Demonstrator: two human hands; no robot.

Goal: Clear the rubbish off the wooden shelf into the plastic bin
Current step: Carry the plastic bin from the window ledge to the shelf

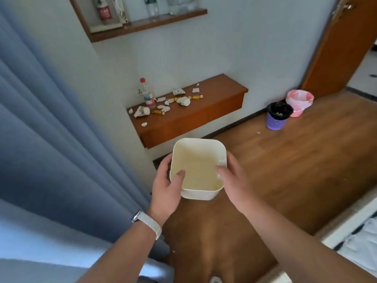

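Observation:
I hold a cream square plastic bin (199,193) in front of me, empty inside, with both hands. My left hand (165,182) grips its left rim, thumb inside. My right hand (232,178) grips its right rim. Beyond the bin, a low wooden shelf (216,103) hangs on the wall. Its left half is littered with crumpled paper (183,101), torn scraps (195,90), gold sweet wrappers (195,97) and a clear plastic bottle (148,94) with a red cap, standing upright.
A blue curtain (51,129) hangs at the left. A purple basket with a black liner (277,117) and a pink-lined bin (298,102) stand on the wooden floor at the right, near an orange door (336,48). An upper shelf (142,25) holds bottles.

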